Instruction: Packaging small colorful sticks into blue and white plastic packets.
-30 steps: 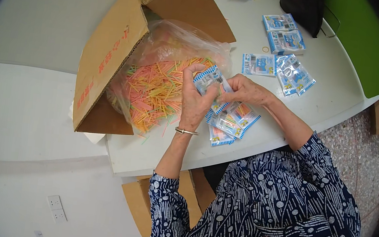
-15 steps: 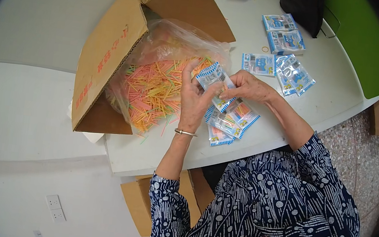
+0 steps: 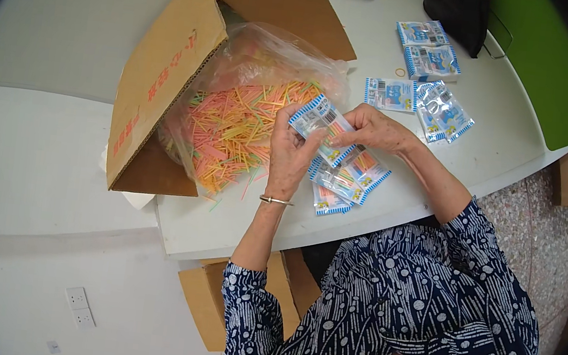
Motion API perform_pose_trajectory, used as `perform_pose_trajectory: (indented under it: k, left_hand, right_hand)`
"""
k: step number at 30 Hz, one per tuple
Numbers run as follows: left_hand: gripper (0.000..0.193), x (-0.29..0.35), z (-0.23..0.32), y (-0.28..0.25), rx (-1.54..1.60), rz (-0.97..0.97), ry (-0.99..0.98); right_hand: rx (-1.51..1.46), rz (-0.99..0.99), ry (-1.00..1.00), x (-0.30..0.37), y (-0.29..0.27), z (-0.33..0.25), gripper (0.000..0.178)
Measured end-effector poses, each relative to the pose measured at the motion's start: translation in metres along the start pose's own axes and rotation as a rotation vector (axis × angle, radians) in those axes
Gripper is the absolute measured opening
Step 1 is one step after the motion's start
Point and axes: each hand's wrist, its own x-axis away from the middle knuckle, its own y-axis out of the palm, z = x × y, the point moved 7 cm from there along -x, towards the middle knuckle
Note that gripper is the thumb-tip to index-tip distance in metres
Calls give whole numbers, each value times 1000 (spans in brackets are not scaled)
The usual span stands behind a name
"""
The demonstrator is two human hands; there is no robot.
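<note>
Between my two hands I hold a small clear packet (image 3: pixel 319 116) with blue-striped ends, and coloured sticks show inside it. My left hand (image 3: pixel 289 148) grips its left side, thumb on top. The fingers of my right hand (image 3: pixel 375 129) pinch its right side. Several filled packets (image 3: pixel 340 179) of the same kind lie overlapping on the table just below the held one. To the left, a heap of thin pink, yellow, orange and green sticks (image 3: pixel 237 126) spills from a clear plastic bag (image 3: pixel 264 51) in a tipped cardboard box (image 3: pixel 160 91).
Flat packets (image 3: pixel 390 95) and a stack of packets (image 3: pixel 431 61) lie at the right on the white table (image 3: pixel 220 237). A rubber band (image 3: pixel 400 72) rests near them. A black bag (image 3: pixel 456 14) and a green panel (image 3: pixel 546 61) stand at the far right. Below the table is another cardboard box (image 3: pixel 208 303).
My left fingers, stretched up behind the packet before, are now curled in against it. More of the coloured sticks inside the packet shows. The view has shifted slightly.
</note>
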Motion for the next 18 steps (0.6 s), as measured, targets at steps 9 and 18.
perform_pose_trajectory:
  k: [9, 18]
  left_hand:
    - [37, -3, 7, -2, 50, -18, -29]
    - [39, 26, -24, 9, -99, -29, -44]
  right_hand:
    - [27, -14, 54, 4, 0, -4, 25]
    - [863, 745, -48, 54, -94, -26, 37]
